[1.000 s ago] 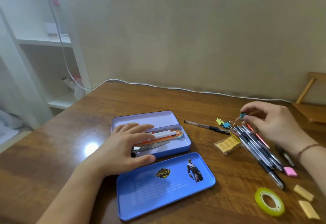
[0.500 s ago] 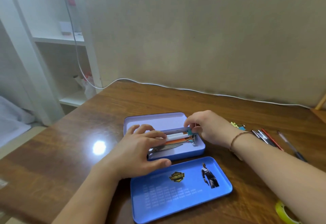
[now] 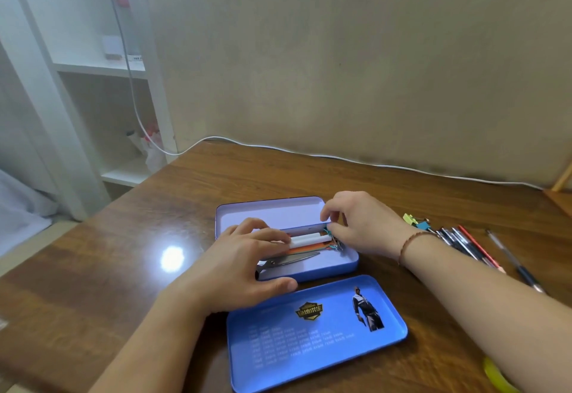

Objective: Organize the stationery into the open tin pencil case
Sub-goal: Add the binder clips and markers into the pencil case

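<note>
The open tin pencil case (image 3: 348,264) lies mid-table, its hinged lid (image 3: 269,210) folded back. Inside lie a white pen (image 3: 312,239), an orange item (image 3: 309,248) and a metal tool (image 3: 294,260). My left hand (image 3: 244,268) covers the case's left half, thumb against the front wall and fingers over the contents. At the case's right end my right hand (image 3: 362,222) pinches a teal binder clip (image 3: 328,232) down inside the tray. Beside my right wrist sit a pile of pens (image 3: 464,244) and two more binder clips (image 3: 416,221).
A separate blue tin tray (image 3: 315,337) with printed pictures lies in front of the case. A single pen (image 3: 510,259) lies far right, a yellow tape roll (image 3: 495,374) at the lower right edge. A white cable (image 3: 371,162) runs along the wall; a white shelf (image 3: 102,67) stands left.
My right hand picked a teal binder clip from the pile at the right and carried it left into the case's right end. My left hand stayed on the case.
</note>
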`<control>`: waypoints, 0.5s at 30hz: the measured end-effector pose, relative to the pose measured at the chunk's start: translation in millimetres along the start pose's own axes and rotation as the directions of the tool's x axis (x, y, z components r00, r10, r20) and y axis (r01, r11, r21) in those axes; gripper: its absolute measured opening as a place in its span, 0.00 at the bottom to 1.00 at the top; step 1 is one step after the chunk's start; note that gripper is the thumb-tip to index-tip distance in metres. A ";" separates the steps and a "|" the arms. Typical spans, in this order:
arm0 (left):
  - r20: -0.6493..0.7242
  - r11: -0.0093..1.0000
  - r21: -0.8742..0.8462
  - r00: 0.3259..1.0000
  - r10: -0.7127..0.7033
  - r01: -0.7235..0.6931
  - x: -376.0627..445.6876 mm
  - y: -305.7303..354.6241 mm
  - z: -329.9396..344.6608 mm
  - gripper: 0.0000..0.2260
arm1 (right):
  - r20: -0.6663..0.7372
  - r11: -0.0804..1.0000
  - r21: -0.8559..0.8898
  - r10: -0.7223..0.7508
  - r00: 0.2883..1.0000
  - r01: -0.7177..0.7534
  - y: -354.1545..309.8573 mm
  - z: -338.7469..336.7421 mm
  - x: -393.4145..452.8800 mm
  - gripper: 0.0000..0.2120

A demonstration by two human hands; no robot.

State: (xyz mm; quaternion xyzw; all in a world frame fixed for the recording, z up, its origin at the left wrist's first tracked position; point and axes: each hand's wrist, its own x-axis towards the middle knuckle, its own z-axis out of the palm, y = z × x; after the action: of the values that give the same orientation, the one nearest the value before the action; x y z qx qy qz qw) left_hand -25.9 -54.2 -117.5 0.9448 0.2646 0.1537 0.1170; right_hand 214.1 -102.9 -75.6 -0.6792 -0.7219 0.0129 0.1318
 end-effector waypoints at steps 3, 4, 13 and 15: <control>-0.010 1.000 -0.003 1.000 0.000 0.000 0.0 -0.2 -0.2 0.30 | 0.032 1.000 0.001 0.015 0.999 -0.015 -0.8 1.7 -1.5 0.07; -0.007 1.000 0.003 1.000 0.001 -0.001 0.3 -0.5 -0.1 0.30 | 0.032 1.000 0.005 0.025 0.999 -0.025 -0.7 2.6 -1.0 0.06; 0.014 1.000 0.010 1.000 -0.005 0.005 1.2 -4.4 1.2 0.33 | 0.045 0.999 0.002 0.042 0.998 -0.043 4.5 5.9 -1.7 0.07; 0.012 1.000 0.000 1.000 -0.006 0.006 1.3 -4.8 1.4 0.33 | 0.036 1.000 -0.006 0.016 0.999 -0.016 6.1 5.9 -4.4 0.07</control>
State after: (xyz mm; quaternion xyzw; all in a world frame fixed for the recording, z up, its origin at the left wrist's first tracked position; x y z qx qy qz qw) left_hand -26.5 -49.7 -119.9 0.9449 0.2669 0.1478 0.1188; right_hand 219.1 -105.8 -83.2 -0.6851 -0.7186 0.0240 0.1168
